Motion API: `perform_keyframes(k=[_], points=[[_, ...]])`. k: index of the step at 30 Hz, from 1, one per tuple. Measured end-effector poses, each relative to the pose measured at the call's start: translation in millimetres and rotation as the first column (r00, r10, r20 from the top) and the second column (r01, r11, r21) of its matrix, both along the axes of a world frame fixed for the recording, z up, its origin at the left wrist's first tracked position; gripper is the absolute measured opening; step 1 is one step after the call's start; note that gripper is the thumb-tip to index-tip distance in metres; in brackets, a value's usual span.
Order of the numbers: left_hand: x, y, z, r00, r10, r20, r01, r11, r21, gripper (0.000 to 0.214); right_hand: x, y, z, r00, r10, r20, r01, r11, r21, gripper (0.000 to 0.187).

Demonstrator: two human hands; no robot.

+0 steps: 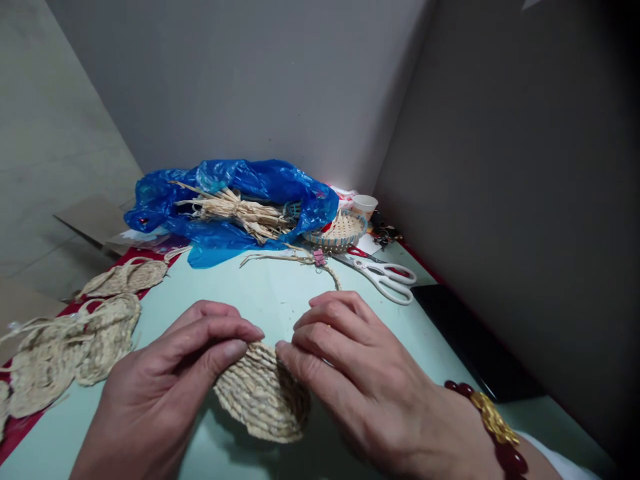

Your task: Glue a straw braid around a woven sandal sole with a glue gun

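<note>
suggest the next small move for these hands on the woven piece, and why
Perhaps press the short exposed stretch of the upper edge of the woven piece with the right thumb: the left hand and right hand hold that edge on either side of it.

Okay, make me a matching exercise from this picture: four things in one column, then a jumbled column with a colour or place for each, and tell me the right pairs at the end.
Column 1
1. Woven straw piece
2. Straw bundle
3. Binder clip
4. Beaded bracelet

Column 2
A. Lying in the crumpled blue plastic bag
B. Dark red and gold
C. Held by the left hand and the right hand
D. Pink

Right pairs: 1-C, 2-A, 3-D, 4-B
</note>
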State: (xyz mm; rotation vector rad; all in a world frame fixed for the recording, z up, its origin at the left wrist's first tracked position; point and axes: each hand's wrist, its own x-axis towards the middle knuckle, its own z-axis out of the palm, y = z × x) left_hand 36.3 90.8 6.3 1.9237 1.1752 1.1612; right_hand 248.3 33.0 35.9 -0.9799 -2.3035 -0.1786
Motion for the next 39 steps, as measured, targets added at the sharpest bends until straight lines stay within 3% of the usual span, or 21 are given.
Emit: perform_keyframes(k=[5, 11, 15, 20, 24, 29, 33, 39], points=[[4.7, -2.9, 0.2, 0.999, 0.03, 0.018, -0.028, 0.996, -0.085, 0.011, -0.2, 1.0, -4.4, 0.999, -0.006, -0.034, 0.004, 0.998, -0.063, 0.037], [9.4, 0.1, 1.9, 0.994, 0.098, 0.049, -0.089, 0.982, -0.166, 0.015, 2.2, -1.9, -4.0, 0.998, 0.028, -0.049, -0.036, 0.986, -0.163, 0.027], [14.9, -0.1, 8.6, 0.989, 0.137, 0.047, -0.127, 0.976, -0.174, 0.012, -1.8, -5.6, -6.3, 0.998, -0.02, -0.054, 0.006, 0.97, -0.244, 0.025], [20.5, 0.0, 14.2, 0.982, 0.187, 0.038, -0.175, 0.962, -0.211, 0.015, -6.5, -5.8, -17.1, 0.996, -0.074, -0.044, 0.063, 0.972, -0.225, 0.047], [21.4, 2.4, 9.4, 0.987, 0.141, 0.071, -0.123, 0.968, -0.221, 0.016, -7.3, -2.8, -24.6, 0.995, -0.096, -0.003, 0.093, 0.967, -0.237, 0.043], [22.8, 6.1, 3.0, 0.975, 0.065, 0.212, 0.007, 0.946, -0.324, 0.014, -8.1, -0.8, -32.7, 0.993, -0.104, 0.057, 0.115, 0.966, -0.233, 0.044], [17.9, 10.5, 5.1, 0.92, 0.09, 0.382, 0.076, 0.914, -0.4, 0.021, -6.9, 0.0, -34.5, 0.992, -0.103, 0.073, 0.118, 0.962, -0.247, 0.041], [-1.0, 23.8, 10.8, 0.747, 0.314, 0.587, -0.125, 0.932, -0.339, 0.015, 1.5, 6.6, -30.3, 0.996, -0.084, 0.006, 0.083, 0.971, -0.226, 0.041]])
